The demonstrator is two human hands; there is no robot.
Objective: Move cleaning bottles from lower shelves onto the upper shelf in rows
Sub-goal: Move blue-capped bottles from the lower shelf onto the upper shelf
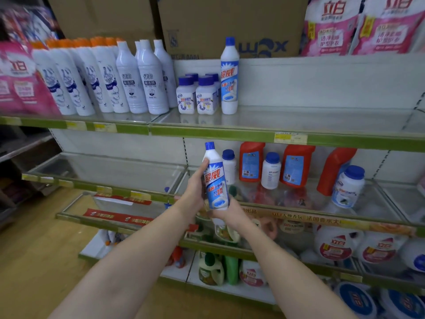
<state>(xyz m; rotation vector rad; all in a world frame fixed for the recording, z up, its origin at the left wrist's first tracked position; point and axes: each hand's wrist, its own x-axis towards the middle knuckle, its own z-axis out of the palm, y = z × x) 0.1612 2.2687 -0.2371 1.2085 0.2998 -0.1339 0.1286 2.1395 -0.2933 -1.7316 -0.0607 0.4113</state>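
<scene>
A white cleaning bottle (215,178) with a blue cap and a blue-and-red label is upright in front of the middle shelf. My left hand (195,187) grips its left side, thumb high on the shoulder. My right hand (230,211) cups its base from below. An identical bottle (229,77) stands on the upper shelf (299,125), right of short blue-capped jars (197,95) and rows of tall white bottles (142,77). On the middle shelf (322,212) stand red bottles (296,164) and white blue-capped jars (271,170).
Cardboard boxes (230,24) and pink detergent bags (358,24) sit above the upper shelf. Bare shelf surface stretches right of the lone bottle. A bare glass-fronted shelf section (110,171) lies to the left. Lower shelves hold green bottles (231,268) and white tubs (335,245). Wooden floor lies at left.
</scene>
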